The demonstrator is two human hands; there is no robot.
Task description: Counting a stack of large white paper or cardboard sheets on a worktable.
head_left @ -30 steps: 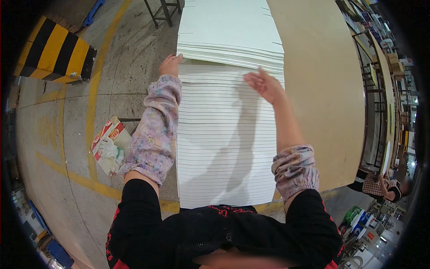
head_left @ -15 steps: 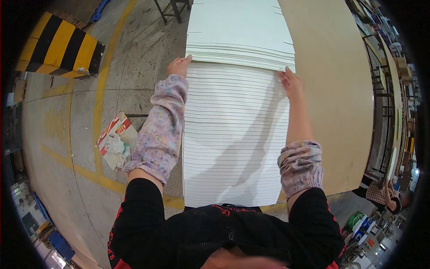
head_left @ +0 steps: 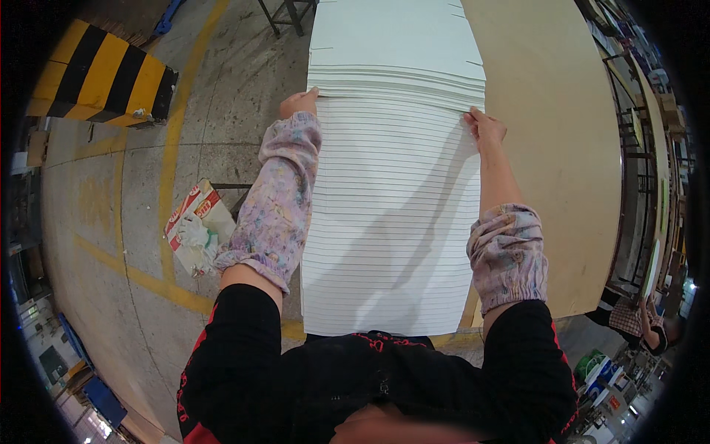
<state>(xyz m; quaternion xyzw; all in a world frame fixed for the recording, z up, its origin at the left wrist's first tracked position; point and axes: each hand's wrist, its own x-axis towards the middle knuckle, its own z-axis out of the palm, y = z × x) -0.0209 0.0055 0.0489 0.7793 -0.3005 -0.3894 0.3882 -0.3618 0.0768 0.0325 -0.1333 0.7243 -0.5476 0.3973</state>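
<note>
White sheets, upper centre: I've got left hand and right hand nearly closed, apparently pinching their edges; likely lining-up, next needing level corners.

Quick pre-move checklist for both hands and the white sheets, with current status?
1. Left hand at the left edge of the staggered white sheets: ok.
2. Right hand at their right edge: ok.
3. Firm pinch on both sides: cannot tell, fingertips partly hidden.
4. Even spacing throughout: not ok, edges bunch closer near the hands.
5. Co-worker away from the sheets: ok, at far right.
</note>
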